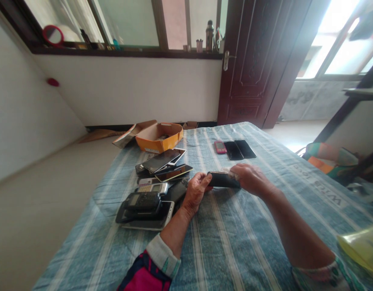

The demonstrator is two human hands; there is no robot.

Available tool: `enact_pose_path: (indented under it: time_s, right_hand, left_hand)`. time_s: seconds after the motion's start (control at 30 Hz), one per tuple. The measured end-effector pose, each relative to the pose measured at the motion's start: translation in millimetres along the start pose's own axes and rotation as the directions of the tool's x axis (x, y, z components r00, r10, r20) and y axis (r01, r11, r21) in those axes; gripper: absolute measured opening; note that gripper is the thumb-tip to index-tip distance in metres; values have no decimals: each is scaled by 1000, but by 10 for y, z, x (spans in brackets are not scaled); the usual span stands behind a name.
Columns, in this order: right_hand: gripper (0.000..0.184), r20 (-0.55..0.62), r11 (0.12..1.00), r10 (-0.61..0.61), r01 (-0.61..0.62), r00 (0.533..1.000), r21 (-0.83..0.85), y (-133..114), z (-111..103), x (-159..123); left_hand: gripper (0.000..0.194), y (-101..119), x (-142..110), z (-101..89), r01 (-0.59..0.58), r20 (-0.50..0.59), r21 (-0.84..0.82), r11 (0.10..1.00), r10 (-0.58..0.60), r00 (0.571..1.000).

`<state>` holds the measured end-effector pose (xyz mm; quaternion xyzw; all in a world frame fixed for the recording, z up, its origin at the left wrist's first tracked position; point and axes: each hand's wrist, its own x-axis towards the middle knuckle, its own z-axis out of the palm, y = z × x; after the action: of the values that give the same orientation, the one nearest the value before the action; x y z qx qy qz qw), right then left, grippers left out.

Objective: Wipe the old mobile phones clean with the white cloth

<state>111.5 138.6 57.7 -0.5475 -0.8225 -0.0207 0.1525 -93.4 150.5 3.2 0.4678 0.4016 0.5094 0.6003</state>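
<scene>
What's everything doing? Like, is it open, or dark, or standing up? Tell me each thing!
Black device: held, left end in the left hand
Pale tissue-like piece: crumpled, at the right hand
Heap of phones: piled, overlapping
Yellow-edged phone: on the heap, screen dark
Pink phone: lying flat
Two dark slabs: lying flat, side by side
Orange box: open
Flask: upright
Striped cloth: spread out

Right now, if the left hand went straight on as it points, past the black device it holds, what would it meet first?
Past the black device, the left hand would probably meet the pink-edged device, though height and depth are unclear.
</scene>
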Motion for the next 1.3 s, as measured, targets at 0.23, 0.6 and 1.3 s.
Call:
enact_pose_path:
  time_s: [0.23, 0.6, 1.3]
  right_hand:
    - [17, 49, 1000, 8, -8, 999, -11, -19, -40, -2]
    - [20, 84, 1000, 8, -6, 996, -23, -58, -56, 3]
    - [21, -3, 995, 57, -57, 998, -80, -662, 220, 32]
  left_hand:
    - [39, -26, 22, 22, -21, -69, 141, 990, 31, 997]
    - [29, -45, 46, -62, -158, -14, 357, 921, 174, 985]
    - [29, -51, 21, -37, -132, 65, 302, 944, 117, 991]
